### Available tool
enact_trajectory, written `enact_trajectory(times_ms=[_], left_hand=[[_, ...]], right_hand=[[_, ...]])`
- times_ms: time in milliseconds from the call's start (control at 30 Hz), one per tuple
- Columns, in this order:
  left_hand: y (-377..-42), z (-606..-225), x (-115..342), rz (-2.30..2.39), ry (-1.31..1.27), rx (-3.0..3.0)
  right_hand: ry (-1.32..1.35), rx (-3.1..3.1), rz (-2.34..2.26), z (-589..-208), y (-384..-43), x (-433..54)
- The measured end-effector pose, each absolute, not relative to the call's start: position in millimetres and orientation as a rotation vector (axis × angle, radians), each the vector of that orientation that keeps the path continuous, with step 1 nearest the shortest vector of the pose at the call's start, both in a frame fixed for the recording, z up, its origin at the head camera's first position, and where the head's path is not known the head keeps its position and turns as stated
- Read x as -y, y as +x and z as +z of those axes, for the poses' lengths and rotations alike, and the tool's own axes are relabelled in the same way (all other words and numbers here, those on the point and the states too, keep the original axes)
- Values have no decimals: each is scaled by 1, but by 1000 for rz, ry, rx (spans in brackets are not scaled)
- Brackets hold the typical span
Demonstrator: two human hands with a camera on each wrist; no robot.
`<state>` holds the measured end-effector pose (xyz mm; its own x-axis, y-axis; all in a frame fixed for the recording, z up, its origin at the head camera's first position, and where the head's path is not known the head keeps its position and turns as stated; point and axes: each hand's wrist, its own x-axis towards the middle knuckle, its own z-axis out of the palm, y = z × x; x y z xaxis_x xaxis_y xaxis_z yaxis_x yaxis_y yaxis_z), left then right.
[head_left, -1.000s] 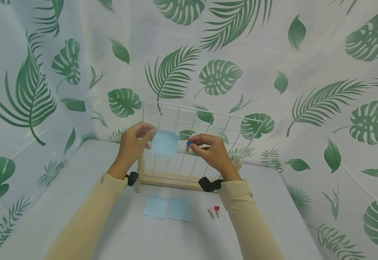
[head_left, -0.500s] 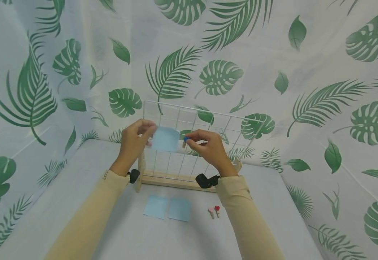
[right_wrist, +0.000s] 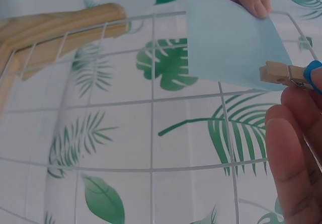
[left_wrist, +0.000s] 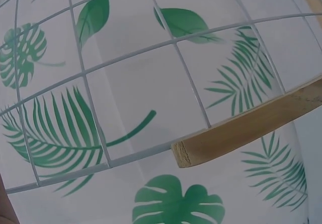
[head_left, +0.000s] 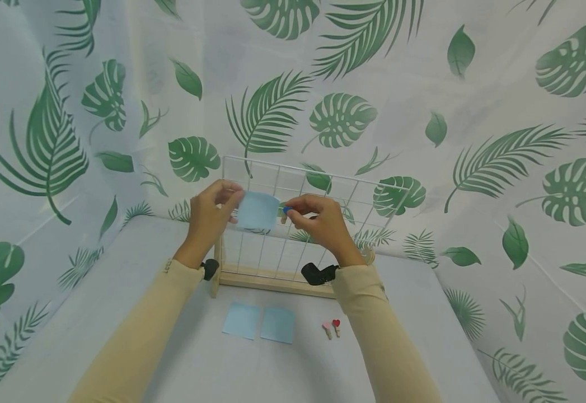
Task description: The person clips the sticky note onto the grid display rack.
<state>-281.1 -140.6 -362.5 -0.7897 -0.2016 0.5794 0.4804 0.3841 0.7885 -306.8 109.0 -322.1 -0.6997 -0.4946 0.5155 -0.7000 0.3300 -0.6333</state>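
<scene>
My left hand (head_left: 211,215) pinches a light blue square of paper (head_left: 258,210) by its left edge, in front of the upper left of a white wire grid (head_left: 318,173). In my right hand (head_left: 322,221) is a small wooden clothespin (right_wrist: 276,72) with a blue top, pinched between thumb and fingers just right of the paper. From the right wrist view, the clothespin's tip overlaps the paper near a corner, and the left fingertips show at the opposite side. The left wrist view shows mostly grid and a wooden leg (left_wrist: 241,131); paper and fingers are out of it.
On the white table (head_left: 172,358) lie two more blue paper squares (head_left: 241,321), side by side. To their right are two clothespins, one with a pink heart (head_left: 327,327) and one with a red heart (head_left: 336,324). A wooden base (head_left: 267,283) holds the grid upright. Leaf-print cloth (head_left: 398,67) hangs behind.
Both hands have risen slightly, carrying the paper and the clothespin up along the grid. The right hand has moved left, bringing the clothespin closer to the paper's right edge.
</scene>
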Motion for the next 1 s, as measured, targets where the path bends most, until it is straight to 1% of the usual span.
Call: enact_trajectory(times_ms=[567, 1000], left_hand=[[-286, -357, 142, -1444, -237, 2033], [-286, -355, 140, -1449, -234, 2017]], right_hand=[[1052, 2377, 1385, -311, -310, -97], [1025, 2391, 1332, -298, -313, -90]])
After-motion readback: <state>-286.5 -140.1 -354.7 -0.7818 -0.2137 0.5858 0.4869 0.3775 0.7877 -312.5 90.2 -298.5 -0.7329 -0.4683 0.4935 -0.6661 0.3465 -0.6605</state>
